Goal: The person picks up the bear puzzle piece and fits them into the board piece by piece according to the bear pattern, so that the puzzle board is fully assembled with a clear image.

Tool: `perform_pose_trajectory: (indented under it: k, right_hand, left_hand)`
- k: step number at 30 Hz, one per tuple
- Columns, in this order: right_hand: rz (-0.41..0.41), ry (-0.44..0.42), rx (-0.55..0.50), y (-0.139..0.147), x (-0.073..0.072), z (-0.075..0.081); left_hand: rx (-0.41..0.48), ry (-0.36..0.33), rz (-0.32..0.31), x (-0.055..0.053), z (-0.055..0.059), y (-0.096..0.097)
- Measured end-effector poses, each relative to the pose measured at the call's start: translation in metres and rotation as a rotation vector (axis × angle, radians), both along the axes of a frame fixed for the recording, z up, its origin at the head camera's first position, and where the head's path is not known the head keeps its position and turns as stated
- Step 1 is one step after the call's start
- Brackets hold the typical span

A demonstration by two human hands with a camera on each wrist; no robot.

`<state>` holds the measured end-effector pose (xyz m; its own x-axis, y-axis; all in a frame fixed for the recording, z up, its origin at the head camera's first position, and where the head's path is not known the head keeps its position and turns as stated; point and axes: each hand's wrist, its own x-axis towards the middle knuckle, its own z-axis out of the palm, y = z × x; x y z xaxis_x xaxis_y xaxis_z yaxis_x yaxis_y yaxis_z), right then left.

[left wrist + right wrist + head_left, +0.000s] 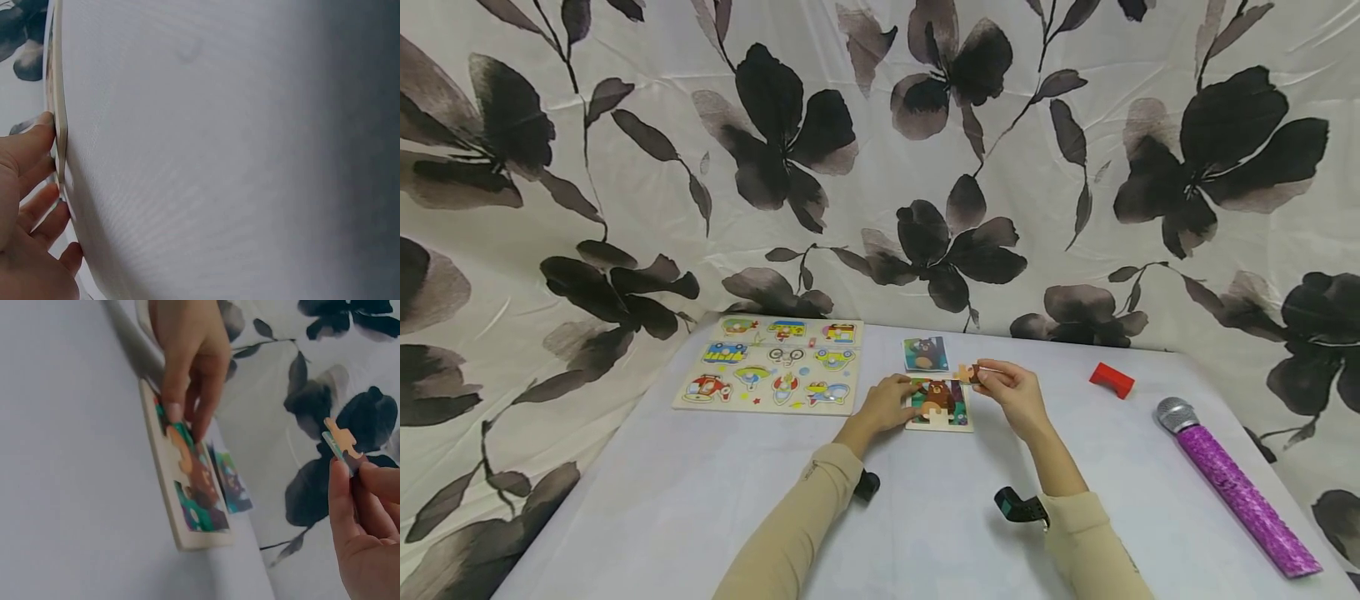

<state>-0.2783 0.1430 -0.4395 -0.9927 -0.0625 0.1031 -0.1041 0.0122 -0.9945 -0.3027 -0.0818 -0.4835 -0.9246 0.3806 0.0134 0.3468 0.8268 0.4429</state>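
Note:
A small wooden jigsaw board (957, 428) with a brown bear picture lies on the table, bare wood showing at its lower middle. My left hand (886, 403) holds this board at its left side, thumb on the near part and fingers farther up, as the right wrist view also shows. Between thumb and fingertips, my right hand (1013, 393) pinches a jigsaw piece (345, 445) in brown, tan and green. That piece is raised just off the board's upper right corner. Behind the board lies a card (926, 354) with a matching bear picture.
A larger wooden peg puzzle (763, 406) with vehicle pictures lies at the back left. On the right are a red block (1112, 380) and a microphone (1243, 492) with a glittery purple handle. A floral cloth (865, 167) hangs behind the white table (925, 533).

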Motion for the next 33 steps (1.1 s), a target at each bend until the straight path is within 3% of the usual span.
perform_pose_trajectory:
  k: [10,17,28,33]
  right_hand:
    - [-0.032,0.007,0.182,-0.025,-0.006,-0.024]
    - [-0.025,-0.061,0.320,-0.038,-0.004,-0.041]
    - [-0.074,-0.068,0.458,-0.047,0.000,-0.038]
    - [-0.076,-0.011,0.612,-0.050,-0.002,-0.033]
  left_hand:
    - [0.002,-0.012,0.009,-0.001,0.003,0.002]
    - [-0.005,-0.026,0.007,0.000,0.004,0.002]
    - [-0.028,0.020,0.048,-0.001,0.005,0.006]
    - [-0.044,0.023,0.084,-0.001,0.004,0.008]
